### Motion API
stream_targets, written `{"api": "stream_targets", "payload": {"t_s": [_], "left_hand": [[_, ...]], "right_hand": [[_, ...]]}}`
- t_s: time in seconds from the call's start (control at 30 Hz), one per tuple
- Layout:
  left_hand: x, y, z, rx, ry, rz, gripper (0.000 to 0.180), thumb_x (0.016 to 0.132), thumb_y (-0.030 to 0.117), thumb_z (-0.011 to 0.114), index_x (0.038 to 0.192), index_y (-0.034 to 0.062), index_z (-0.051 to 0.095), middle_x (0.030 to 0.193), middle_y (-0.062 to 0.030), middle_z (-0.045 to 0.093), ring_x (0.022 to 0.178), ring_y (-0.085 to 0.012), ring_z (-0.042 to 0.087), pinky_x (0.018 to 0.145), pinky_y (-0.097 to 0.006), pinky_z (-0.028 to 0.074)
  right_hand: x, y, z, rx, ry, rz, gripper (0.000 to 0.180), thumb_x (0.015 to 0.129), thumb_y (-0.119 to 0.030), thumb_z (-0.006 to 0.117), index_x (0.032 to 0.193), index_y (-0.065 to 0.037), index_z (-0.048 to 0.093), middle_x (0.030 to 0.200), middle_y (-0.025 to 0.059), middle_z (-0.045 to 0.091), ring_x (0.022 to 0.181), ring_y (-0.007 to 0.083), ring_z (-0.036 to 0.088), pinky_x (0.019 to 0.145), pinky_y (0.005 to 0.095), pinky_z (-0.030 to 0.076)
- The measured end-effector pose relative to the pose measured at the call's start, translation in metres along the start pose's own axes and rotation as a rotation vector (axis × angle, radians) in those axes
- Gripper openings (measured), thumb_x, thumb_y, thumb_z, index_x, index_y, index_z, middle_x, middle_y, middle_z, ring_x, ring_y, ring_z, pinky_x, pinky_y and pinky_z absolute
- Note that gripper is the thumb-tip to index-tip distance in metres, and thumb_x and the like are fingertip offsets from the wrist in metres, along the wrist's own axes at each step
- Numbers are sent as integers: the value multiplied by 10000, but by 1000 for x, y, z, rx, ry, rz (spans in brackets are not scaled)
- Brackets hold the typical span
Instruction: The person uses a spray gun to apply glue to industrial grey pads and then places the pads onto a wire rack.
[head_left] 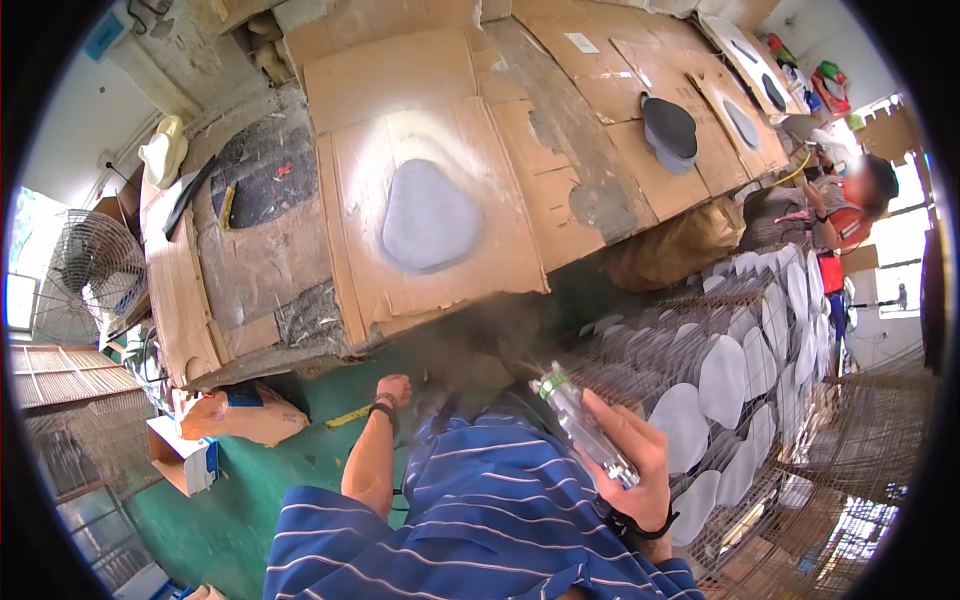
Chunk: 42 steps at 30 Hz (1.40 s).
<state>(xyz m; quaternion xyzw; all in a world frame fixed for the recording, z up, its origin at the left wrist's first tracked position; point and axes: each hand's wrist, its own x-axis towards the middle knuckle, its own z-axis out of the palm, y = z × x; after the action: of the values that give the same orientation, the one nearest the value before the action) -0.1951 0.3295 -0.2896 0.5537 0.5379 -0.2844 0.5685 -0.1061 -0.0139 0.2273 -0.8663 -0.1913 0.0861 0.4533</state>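
Observation:
My right hand [640, 450] grips a clear, bottle-shaped thing [590, 430] with a green collar and a small pale tip, which slants toward the table. My left hand [393, 390] is closed in a fist below the table's front edge, and nothing shows sticking out of it. Ahead of both hands, a grey rounded-triangular pad [430, 217] lies flat on a cardboard sheet [500, 255]. White coating spreads over the cardboard around the pad. Neither hand touches the pad.
A dark rounded piece [668, 130] lies farther right on the table. Wire racks [650, 375] with several pale oval sheets stand close to my right. A person [860, 200] works at the far right. At left are a wire-guarded fan [90, 265] and an open box [185, 455].

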Motion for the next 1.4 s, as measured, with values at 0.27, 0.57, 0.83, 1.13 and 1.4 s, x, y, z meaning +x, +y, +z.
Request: {"api": "stream_targets", "payload": {"t_s": [0.27,0.57,0.83,1.13,1.4], "left_hand": [[-15,-5,-7,-81,29,0,243,945,213,644,1155,97,684,872,-48,704,691,-195,669,582,-388,556],[-7,-6,-7,-5,-8,21,276,967,225,643,1219,114,662,936,-62,708,759,-219,686,670,-451,601],[-15,7,2,6,-20,41,266,958,221,633,1182,88,691,880,-39,701,668,-162,655,545,-350,545],[-44,101,27,-164,175,728,212,919,146,660,1094,38,713,750,-46,664,658,-124,642,595,-291,528],[-26,250,39,163,734,1042,247,862,211,715,1090,115,726,986,-105,661,941,-286,640,805,-424,526]], "right_hand": [[3,4,-1,-114,151,26,528,776,74,733,1293,33,636,972,193,712,816,307,704,733,341,544],[1,-13,-8,-57,106,57,549,754,80,748,1289,31,640,960,198,702,795,314,692,712,341,530],[-10,-10,-10,-52,103,87,555,734,85,749,1277,24,655,950,190,706,801,300,696,712,333,528],[-23,-3,-8,-66,72,171,545,740,59,758,1275,22,657,918,177,705,780,287,695,706,306,518],[-28,-9,-8,-82,78,247,532,736,36,763,1259,37,663,903,197,697,765,290,691,712,316,522]]}}
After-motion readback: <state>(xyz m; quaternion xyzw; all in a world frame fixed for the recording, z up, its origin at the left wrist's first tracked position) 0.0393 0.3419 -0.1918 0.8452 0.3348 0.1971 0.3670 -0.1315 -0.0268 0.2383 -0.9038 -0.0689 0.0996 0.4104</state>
